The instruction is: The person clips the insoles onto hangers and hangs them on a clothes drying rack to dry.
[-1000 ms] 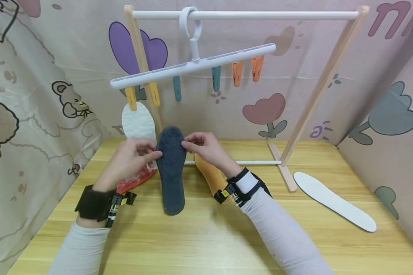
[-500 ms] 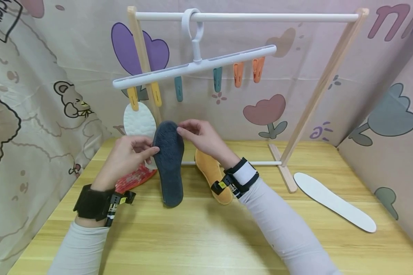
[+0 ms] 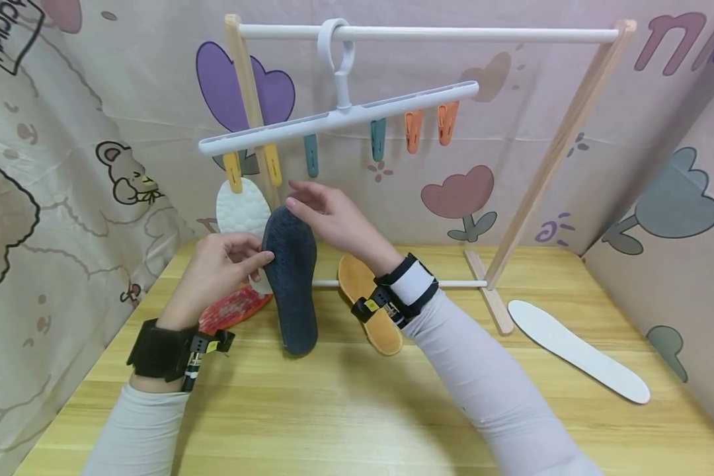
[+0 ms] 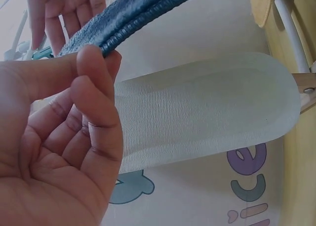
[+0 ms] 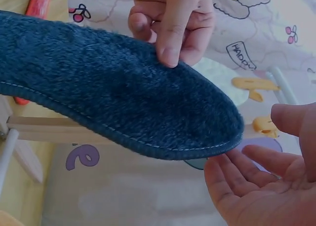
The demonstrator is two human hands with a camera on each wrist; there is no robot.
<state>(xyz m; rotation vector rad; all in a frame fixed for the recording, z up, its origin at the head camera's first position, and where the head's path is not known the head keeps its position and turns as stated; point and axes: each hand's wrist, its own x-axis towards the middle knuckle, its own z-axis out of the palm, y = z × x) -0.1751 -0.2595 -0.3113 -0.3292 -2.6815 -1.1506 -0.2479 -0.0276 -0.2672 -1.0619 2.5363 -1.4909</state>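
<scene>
My left hand (image 3: pixel 223 268) pinches the side edge of a dark blue-grey fluffy insole (image 3: pixel 294 284), held upright with its wide end at the top. In the right wrist view the stitched rim and fleecy face of this insole (image 5: pixel 113 82) show plainly. Beside its upper end is my right hand (image 3: pixel 342 221), thumb spread from the fingers and nothing gripped. The fingertips (image 5: pixel 215 166) lie close to the insole's tip. Behind my left hand, a white insole (image 3: pixel 240 208) hangs from a yellow clip (image 3: pixel 233 173). A teal clip (image 3: pixel 311 157) dangles just above my right hand.
A white hanger (image 3: pixel 387 108) with several clips hangs tilted from the rack's top rod (image 3: pixel 482 35). On the table lie a red insole (image 3: pixel 235 307), an orange-yellow insole (image 3: pixel 354 274) and a white insole (image 3: pixel 577 350). Patterned cloth stands behind.
My right hand has let go of the dark insole's side edge and moved up and left to its top. The insole has risen slightly, still pinched in my left hand.
</scene>
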